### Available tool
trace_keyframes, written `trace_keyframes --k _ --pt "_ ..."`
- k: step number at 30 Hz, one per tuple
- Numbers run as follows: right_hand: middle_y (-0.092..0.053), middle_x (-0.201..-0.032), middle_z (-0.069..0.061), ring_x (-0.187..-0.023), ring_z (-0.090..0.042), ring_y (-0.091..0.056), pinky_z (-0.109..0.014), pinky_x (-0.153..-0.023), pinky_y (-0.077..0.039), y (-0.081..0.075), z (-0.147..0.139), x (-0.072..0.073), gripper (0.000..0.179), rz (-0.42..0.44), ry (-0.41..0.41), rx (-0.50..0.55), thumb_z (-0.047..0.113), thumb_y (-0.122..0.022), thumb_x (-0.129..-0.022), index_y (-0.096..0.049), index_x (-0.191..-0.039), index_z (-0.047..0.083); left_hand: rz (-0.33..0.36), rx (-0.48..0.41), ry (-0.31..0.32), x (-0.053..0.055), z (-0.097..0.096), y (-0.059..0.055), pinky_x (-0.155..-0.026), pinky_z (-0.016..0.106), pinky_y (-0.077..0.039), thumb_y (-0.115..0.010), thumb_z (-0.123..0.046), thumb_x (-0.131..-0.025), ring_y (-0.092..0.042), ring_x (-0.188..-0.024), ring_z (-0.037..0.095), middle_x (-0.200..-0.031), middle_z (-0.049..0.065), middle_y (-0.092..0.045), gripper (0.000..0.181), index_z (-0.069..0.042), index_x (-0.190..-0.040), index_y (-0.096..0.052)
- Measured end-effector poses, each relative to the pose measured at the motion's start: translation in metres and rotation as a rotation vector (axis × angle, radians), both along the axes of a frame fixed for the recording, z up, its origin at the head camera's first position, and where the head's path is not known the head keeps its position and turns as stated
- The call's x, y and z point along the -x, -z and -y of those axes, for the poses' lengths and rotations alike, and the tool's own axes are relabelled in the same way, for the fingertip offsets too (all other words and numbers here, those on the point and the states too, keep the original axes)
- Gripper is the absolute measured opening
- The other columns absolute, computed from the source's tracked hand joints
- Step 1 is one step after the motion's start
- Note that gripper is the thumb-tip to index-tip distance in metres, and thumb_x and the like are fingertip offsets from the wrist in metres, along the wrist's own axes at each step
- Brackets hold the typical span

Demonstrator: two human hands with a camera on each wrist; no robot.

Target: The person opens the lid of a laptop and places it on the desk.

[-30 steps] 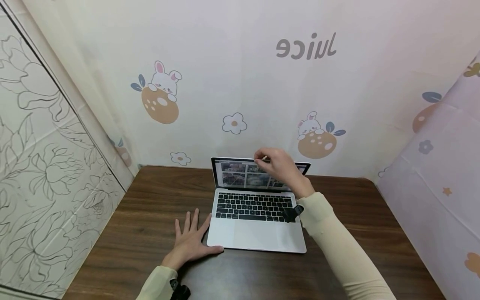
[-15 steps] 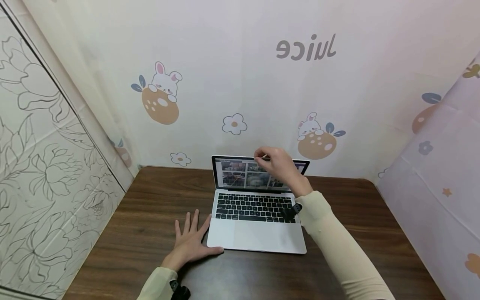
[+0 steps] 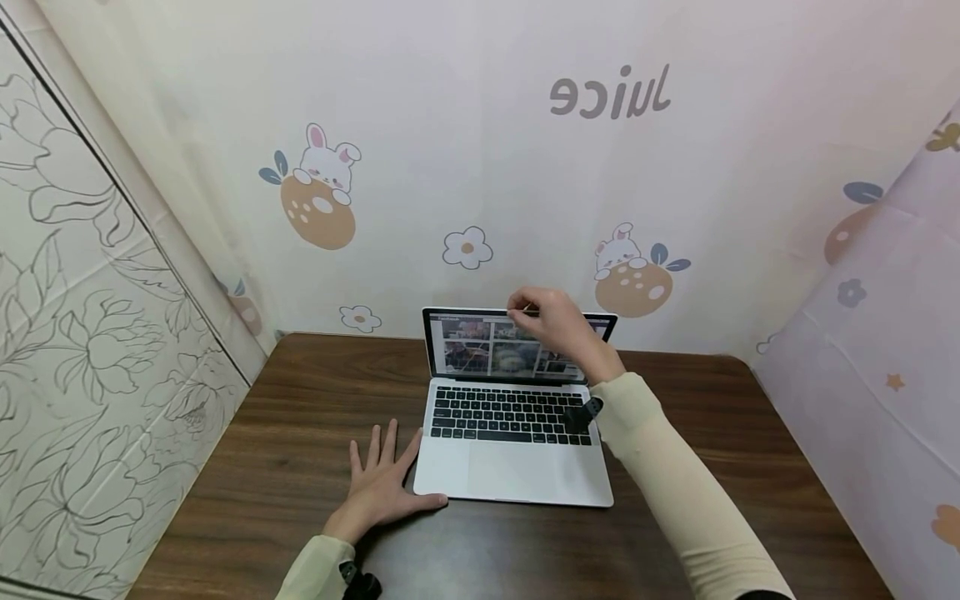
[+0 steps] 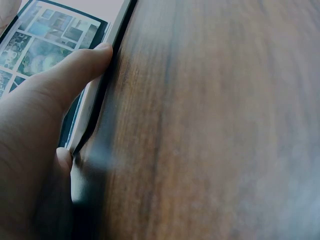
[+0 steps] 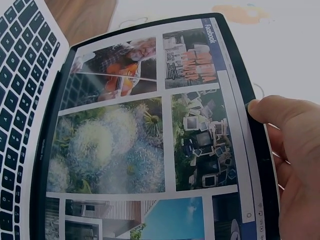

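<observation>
A silver laptop stands unfolded on the brown wooden table, its screen lit with a page of photos. My right hand pinches the top edge of the screen near its middle; in the right wrist view the thumb lies on the front bezel and the other fingers are behind the lid. My left hand lies with spread, straight fingers at the laptop's front left corner. Its thumb touches the front edge, and the index fingertip is at the left side.
The wooden table extends around the laptop. A pale printed curtain hangs close behind the table's back edge, with a flower-patterned panel at the left and more cloth at the right. Small cameras are strapped to both wrists.
The screen's top edge has risen slightly, so the lid stands a little more upright, and my right hand has moved up with it. My left hand and the laptop's base have stayed put.
</observation>
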State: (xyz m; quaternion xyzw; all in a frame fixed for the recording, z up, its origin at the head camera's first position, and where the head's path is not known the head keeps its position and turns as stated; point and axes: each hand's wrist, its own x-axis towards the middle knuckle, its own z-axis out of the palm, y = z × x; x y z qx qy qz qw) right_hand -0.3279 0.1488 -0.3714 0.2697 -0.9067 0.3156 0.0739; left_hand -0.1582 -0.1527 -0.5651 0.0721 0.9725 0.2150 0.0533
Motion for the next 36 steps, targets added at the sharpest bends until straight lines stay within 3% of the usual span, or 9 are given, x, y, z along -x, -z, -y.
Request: trace_keyframes --k 9,36 --pt "-0.075 -0.106 -0.008 -0.099 -0.023 -0.072 -0.043 -0.090 -0.059 0.003 -0.002 0.008 0.012 -0.022 -0.018 -0.025 0.015 -0.064 -0.102 -0.072 -0.108 0.009 0.052 0.053 -0.009 0.002 -0.001 -0.002 -0.118 0.074 0.011 -0.060 -0.096 -0.065 0.005 -0.159 0.045 -0.174 0.015 -0.003 0.121 -0.035 -0.164 -0.024" --pt "-0.074 -0.106 -0.006 -0.099 -0.022 -0.069 -0.044 -0.090 -0.058 0.001 -0.004 0.028 0.011 0.026 -0.025 -0.008 0.015 -0.063 -0.102 -0.072 -0.108 0.012 0.029 0.026 -0.014 0.002 0.000 0.000 -0.118 0.073 0.014 -0.062 -0.094 -0.065 0.001 -0.159 0.046 -0.174 0.017 -0.007 0.121 -0.032 -0.164 -0.029"
